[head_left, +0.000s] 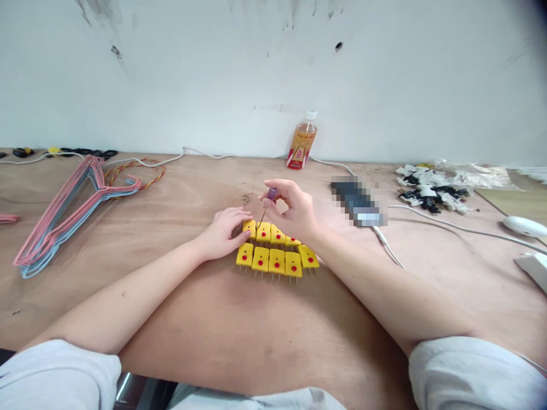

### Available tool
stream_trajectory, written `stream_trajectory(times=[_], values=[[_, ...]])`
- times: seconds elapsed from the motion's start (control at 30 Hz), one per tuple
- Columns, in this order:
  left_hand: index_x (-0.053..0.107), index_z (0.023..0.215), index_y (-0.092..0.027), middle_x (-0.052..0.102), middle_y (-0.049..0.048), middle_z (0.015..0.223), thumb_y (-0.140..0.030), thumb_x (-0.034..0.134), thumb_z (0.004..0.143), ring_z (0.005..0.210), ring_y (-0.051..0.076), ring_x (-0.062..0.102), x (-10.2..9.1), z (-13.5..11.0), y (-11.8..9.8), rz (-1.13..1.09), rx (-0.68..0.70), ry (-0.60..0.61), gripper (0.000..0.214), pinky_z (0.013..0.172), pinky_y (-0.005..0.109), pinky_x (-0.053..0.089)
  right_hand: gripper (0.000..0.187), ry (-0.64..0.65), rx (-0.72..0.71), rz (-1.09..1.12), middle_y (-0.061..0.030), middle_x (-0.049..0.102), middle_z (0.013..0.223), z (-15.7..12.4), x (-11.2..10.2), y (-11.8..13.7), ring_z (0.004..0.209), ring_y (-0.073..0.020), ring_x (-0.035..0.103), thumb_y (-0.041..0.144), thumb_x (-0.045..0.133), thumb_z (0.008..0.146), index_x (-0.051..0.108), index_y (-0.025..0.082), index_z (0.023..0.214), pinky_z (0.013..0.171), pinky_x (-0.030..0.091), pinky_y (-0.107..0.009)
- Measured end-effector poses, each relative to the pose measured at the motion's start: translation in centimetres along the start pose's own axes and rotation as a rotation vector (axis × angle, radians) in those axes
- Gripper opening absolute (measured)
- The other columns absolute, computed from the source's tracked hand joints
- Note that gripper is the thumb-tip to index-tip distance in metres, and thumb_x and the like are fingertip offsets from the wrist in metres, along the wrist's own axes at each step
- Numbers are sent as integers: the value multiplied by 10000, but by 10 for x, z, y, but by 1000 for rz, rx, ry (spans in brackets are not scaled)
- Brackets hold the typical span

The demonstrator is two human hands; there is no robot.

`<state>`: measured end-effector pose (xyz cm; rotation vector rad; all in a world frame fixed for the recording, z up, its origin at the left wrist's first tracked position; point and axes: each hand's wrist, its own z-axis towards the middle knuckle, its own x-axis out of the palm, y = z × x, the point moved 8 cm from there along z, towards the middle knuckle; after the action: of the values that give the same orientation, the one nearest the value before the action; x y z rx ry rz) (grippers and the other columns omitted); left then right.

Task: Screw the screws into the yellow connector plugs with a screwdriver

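Several yellow plug connectors (277, 250) with red dots lie in two rows on the wooden table (239, 319). My left hand (224, 232) rests at the left end of the back row, fingers curled against a connector. My right hand (290, 209) pinches a small screwdriver (265, 206) with a purple handle, held nearly upright, its tip down on a back-row connector. A small heap of tiny screws (247, 199) lies just behind the connectors.
Pink and blue wire hangers (64, 219) and a twisted red-yellow cable (141, 171) lie at the left. A drink bottle (302, 140) stands by the wall. A phone (356, 200) with a white cable, a pile of black and white parts (431, 191) and a white mouse (525, 226) sit at the right.
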<state>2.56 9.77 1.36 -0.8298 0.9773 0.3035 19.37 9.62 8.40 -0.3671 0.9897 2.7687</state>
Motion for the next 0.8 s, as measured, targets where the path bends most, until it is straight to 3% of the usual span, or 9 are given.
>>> stream_trajectory(times=[0.4,0.8], values=[[677,1293,-270,704,87,1358,-415,575,997,1377,328,555,1,1,3,6,-20,8,344,1171,572,414,306,7,18,-42,-5,712,864,0,-3,-6,753,-151,702,249,622,920,587,265,1224,710,600,-298],[662,1298,-271,689,88,1374,-416,573,993,1372,327,554,2,1,6,-1,-38,20,349,1165,558,409,314,-8,-77,-47,18,666,815,1,-3,2,688,-127,648,185,606,917,599,267,1221,668,565,-271]])
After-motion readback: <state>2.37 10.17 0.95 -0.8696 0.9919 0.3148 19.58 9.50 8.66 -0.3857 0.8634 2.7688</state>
